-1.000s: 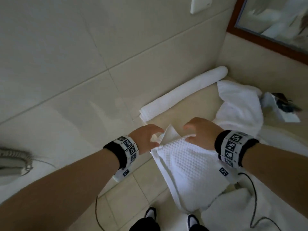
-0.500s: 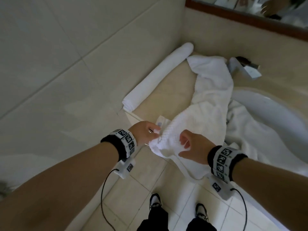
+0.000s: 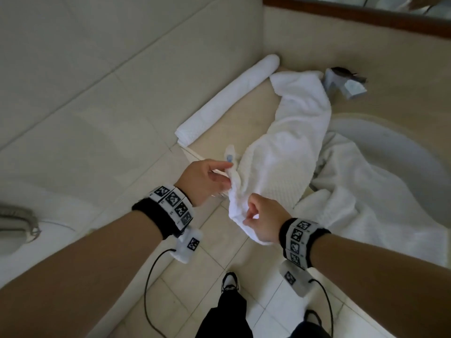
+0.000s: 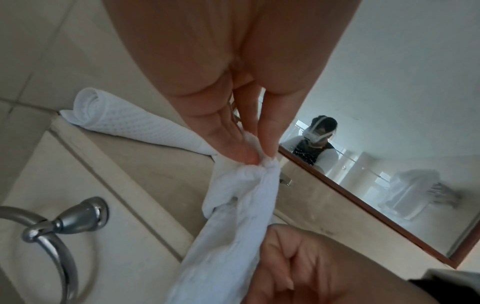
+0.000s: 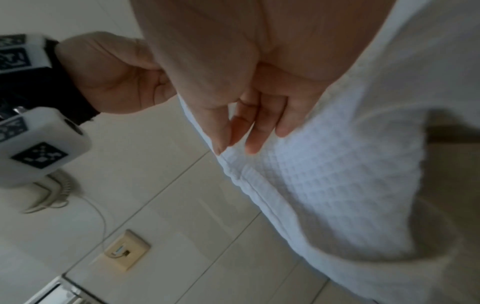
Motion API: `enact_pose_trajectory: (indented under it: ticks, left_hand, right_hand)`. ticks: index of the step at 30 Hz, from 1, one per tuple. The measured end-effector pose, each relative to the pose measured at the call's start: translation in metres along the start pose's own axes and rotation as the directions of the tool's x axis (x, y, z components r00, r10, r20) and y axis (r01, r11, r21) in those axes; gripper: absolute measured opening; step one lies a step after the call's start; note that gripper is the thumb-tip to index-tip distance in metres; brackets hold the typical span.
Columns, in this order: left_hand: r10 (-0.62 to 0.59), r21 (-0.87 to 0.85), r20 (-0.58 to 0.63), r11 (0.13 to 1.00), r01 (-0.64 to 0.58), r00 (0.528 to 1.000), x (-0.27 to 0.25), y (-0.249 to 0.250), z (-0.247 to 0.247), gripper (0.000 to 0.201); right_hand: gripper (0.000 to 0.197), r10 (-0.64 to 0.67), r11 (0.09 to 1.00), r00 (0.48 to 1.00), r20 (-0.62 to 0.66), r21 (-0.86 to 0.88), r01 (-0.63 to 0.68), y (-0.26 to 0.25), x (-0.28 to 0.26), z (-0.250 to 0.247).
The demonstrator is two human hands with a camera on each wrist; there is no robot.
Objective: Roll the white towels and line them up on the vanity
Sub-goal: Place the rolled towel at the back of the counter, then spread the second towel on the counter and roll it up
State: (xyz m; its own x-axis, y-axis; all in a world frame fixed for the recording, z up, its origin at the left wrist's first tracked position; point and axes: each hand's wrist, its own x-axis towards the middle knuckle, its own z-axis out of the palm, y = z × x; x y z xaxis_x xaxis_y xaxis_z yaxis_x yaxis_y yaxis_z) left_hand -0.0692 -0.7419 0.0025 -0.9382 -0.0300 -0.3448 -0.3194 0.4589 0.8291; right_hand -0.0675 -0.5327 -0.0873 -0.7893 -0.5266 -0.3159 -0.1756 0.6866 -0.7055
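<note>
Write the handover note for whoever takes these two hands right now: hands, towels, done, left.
Left hand: pinches the near edge of the white waffle-weave towel.
Right hand: grips the same edge, lower down.
That towel trails unrolled across the beige vanity top toward the chrome tap.
Done: one rolled white towel lies against the tiled wall.
Left: roll the held towel, line it up beside the first, then the loose white towel over the basin rim.
</note>
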Motion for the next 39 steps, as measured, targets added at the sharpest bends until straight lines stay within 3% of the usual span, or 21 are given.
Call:
enact_pose_trajectory:
  ticks: [4,9,17,22,26,33,39]
  left_hand:
    - [-0.027,-0.029,-0.228,0.999,0.021,0.973,-0.033,0.026,0.046,0.033]
    - [-0.01,0.012,-0.401,1.0,0.016,0.916,-0.073,0.06,0.095,0.016]
    - [0.052,-0.047,-0.492,0.995,-0.086,0.869,-0.116,0.114,0.112,0.011]
    - [0.084,-0.089,-0.506,0.985,-0.149,0.859,-0.124,0.125,0.11,0.009]
    - [0.097,-0.071,-0.501,0.986,-0.153,0.86,-0.127,0.113,0.107,0.017]
    - [0.127,0.058,-0.289,0.992,-0.115,0.949,-0.135,0.098,0.145,0.037]
    - [0.186,0.255,-0.143,0.956,-0.145,0.972,-0.14,0.127,0.187,0.024]
  right_hand:
    - [0.026,-0.041,0.998,0.999,-0.022,0.05,0.042,0.027,-0.035,-0.026]
    - [0.036,-0.109,0.987,0.994,-0.014,0.116,0.109,0.042,-0.07,-0.053]
    - [0.05,-0.112,0.938,0.988,-0.102,0.319,0.139,0.02,-0.105,-0.06]
    - [0.033,-0.081,0.935,0.969,-0.234,0.319,0.155,0.008,-0.122,-0.063]
    - [0.036,-0.123,0.956,0.958,-0.259,0.227,0.185,0.027,-0.148,-0.084]
    - [0.031,-0.251,0.968,0.936,-0.246,-0.041,0.249,0.042,-0.204,-0.154]
    - [0.033,-0.308,0.95,0.931,-0.197,-0.111,0.291,0.065,-0.234,-0.216]
